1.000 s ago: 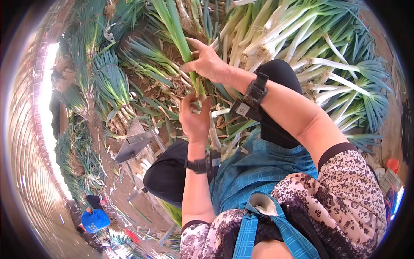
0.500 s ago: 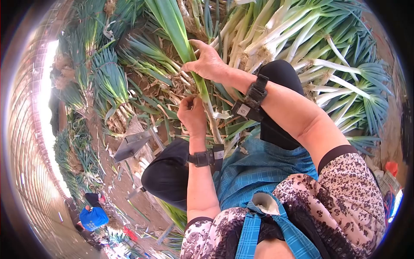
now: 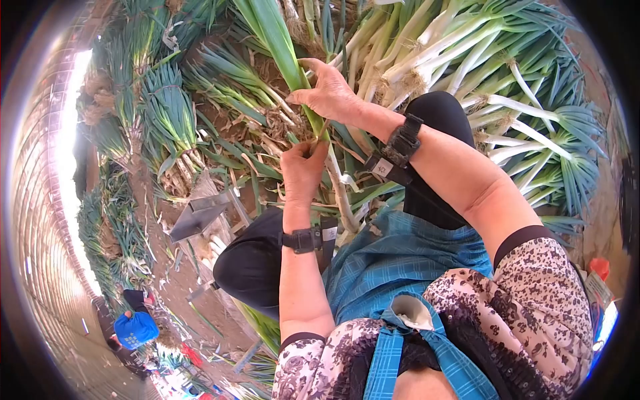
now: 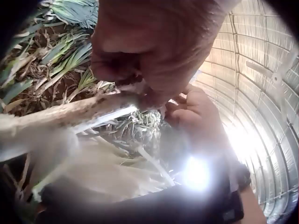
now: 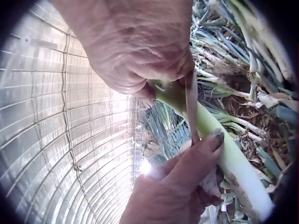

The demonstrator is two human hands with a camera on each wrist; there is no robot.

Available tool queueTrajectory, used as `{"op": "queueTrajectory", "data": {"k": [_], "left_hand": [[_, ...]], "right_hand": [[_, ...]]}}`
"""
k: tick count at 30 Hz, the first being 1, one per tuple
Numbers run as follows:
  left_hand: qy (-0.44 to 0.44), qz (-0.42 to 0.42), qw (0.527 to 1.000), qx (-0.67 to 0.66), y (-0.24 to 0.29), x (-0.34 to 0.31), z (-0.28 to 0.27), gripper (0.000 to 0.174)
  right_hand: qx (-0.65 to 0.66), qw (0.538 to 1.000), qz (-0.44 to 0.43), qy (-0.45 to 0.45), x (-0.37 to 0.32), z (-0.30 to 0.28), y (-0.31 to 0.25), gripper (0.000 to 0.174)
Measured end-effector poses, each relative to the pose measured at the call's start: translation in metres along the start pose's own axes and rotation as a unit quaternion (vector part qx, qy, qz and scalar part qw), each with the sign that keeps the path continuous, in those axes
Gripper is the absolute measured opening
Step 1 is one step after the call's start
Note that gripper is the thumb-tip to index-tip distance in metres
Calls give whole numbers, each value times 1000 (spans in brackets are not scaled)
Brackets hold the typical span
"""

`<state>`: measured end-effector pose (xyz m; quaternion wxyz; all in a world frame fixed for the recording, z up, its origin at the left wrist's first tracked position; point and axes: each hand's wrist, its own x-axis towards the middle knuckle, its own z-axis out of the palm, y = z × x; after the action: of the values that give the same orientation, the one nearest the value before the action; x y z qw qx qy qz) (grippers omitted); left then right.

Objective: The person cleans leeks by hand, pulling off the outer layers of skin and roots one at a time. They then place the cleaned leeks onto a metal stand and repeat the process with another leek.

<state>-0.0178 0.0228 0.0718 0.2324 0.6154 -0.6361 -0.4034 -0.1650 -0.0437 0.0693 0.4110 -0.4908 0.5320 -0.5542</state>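
A long green onion (image 3: 270, 37) slants across the head view, green leaves at the top and pale stalk running down toward the blue apron. My right hand (image 3: 332, 95) grips it where the leaves join the stalk. Just below, my left hand (image 3: 301, 172) has its fingers curled at the stalk. In the right wrist view the left thumb lies against the white stalk (image 5: 236, 172), and a thin brownish strip of outer leaf (image 5: 192, 109) stretches between the two hands. The left wrist view shows the soiled stalk (image 4: 56, 115) beside the left hand; its fingertips are partly hidden.
Loose green onions with white stalks (image 3: 460, 53) are heaped at the right. Tied bunches (image 3: 170, 113) lie to the left, with leaf scraps on the soil between. A metal plate on a stand (image 3: 200, 217) is beside the left knee. Another person in blue (image 3: 137, 330) appears lower left.
The left hand moved off the stalk toward the lower left, then came back up against it, with a thin leaf strip now between the hands. The right hand keeps its grip.
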Motion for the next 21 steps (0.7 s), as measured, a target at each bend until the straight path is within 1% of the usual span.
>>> {"op": "queueTrajectory", "data": {"k": [1,3,7,10,12,13,14,15,16,17,18,19,21], "left_hand": [[1,-1,1000,0,2,-1,-2,27],[-15,-31,999,17,3,-2,-6,27],[-10,-25,1000,-11,-6,-3,-4,24],[10,-23,999,-21,-11,-5,5,23],[76,-13,997,-18,-19,-5,14,20],[77,-12,997,-19,-22,-7,17,20],[102,-41,986,-127,-25,-10,21,16],[126,-69,962,-234,-25,-13,24,13],[126,-69,961,-237,-26,-14,25,13],[130,-107,896,-410,-26,-14,27,10],[130,-143,800,-569,-27,-14,29,9],[130,-144,798,-571,-29,-13,27,9],[26,-149,747,-648,-34,-11,18,8]], "right_hand": [[-3,1000,11,-11,0,-1,-1,67],[-4,999,22,-26,-2,2,-2,67],[7,999,22,-34,-2,4,0,66],[-7,999,20,-34,-3,3,-1,65],[-21,999,18,-31,-2,1,-5,65],[-20,999,28,-22,-2,-1,-7,65],[-20,999,38,-13,-1,-3,-10,65],[-22,999,37,-13,0,-4,-11,65],[-26,999,42,14,1,-6,-13,65],[-31,998,45,41,3,-7,-14,65],[-1,997,59,43,5,-8,-16,66],[-4,997,60,42,5,-9,-17,66],[-5,994,78,72,6,-11,-20,64]]}}
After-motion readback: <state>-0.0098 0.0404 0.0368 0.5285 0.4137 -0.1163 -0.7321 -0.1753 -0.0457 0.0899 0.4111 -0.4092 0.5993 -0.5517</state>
